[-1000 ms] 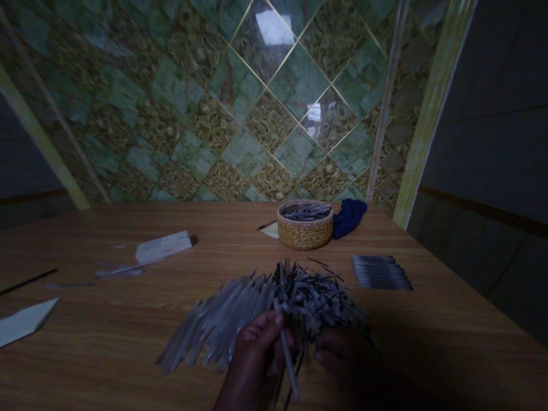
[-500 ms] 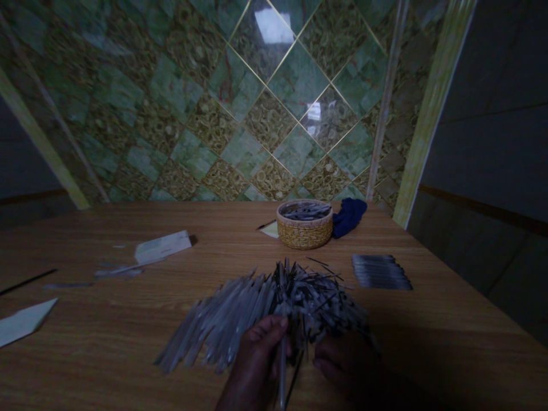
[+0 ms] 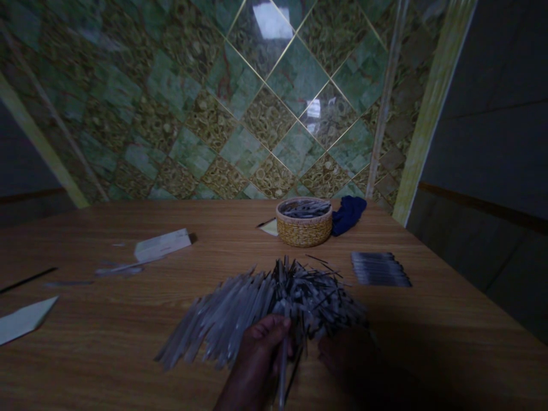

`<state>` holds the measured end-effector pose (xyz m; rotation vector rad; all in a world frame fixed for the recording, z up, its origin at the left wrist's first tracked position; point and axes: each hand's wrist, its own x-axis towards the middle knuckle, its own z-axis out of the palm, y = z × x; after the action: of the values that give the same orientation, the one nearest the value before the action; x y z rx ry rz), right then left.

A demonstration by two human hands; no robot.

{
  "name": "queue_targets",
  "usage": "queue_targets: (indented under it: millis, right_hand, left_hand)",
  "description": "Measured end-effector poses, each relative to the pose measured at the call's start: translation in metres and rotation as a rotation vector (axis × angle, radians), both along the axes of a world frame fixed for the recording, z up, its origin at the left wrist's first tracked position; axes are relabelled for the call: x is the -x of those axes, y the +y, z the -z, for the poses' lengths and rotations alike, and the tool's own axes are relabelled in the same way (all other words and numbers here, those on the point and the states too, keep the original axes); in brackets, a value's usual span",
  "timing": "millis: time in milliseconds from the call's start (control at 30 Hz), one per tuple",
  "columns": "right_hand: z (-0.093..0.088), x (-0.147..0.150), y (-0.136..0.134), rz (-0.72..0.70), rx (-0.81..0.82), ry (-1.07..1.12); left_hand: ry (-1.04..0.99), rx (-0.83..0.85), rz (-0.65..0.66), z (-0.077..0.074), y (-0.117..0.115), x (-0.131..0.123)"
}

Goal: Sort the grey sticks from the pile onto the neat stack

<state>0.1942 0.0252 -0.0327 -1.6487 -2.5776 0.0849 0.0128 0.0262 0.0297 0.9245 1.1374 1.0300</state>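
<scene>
**One stick pinched at the edge of the pile**

A thin grey stick (image 3: pixel 282 368) runs from the near edge of the fanned pile of sticks (image 3: pixel 240 311) down toward the camera. The left hand (image 3: pixel 261 359) grips it, fingers curled round its upper part. It looks light, stiff and easily snapped, so a hold near its middle seems safest. The right hand (image 3: pixel 349 359) lies in deep shadow against the pile's right side; I cannot tell whether it is open or closed.

Beyond the pile, the wooden surface (image 3: pixel 107 354) carries a neat row of sticks (image 3: pixel 379 269), a woven basket (image 3: pixel 303 231) with a blue cloth (image 3: pixel 349 212) beside it, and a paper slip (image 3: pixel 162 245).
</scene>
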Motion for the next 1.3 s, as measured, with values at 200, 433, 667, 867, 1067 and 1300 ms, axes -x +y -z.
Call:
queue_targets:
  millis: [200,433,667,867,1067,1300]
  right_hand:
    - [-0.001,0.000,0.004,-0.002,-0.011,-0.057]
    - [0.001,-0.004,0.011,0.001,-0.010,-0.132]
    - [-0.005,-0.008,0.007,-0.026,-0.028,-0.154]
    - [-0.015,-0.012,-0.001,-0.074,-0.090,-0.138]
    - [-0.014,-0.010,-0.004,-0.098,-0.118,-0.132]
    - [-0.001,-0.008,0.000,-0.116,-0.096,-0.132]
  left_hand:
    - [-0.015,-0.006,-0.027,-0.002,-0.001,-0.002]
    - [-0.012,-0.008,0.019,0.000,0.000,-0.002]
    - [0.135,0.050,0.270,0.010,-0.002,0.000]
    - [0.161,0.080,0.496,0.010,-0.007,-0.002]
    - [0.179,0.095,0.636,0.016,-0.009,-0.002]
    - [0.249,0.055,0.632,0.015,-0.012,-0.005]
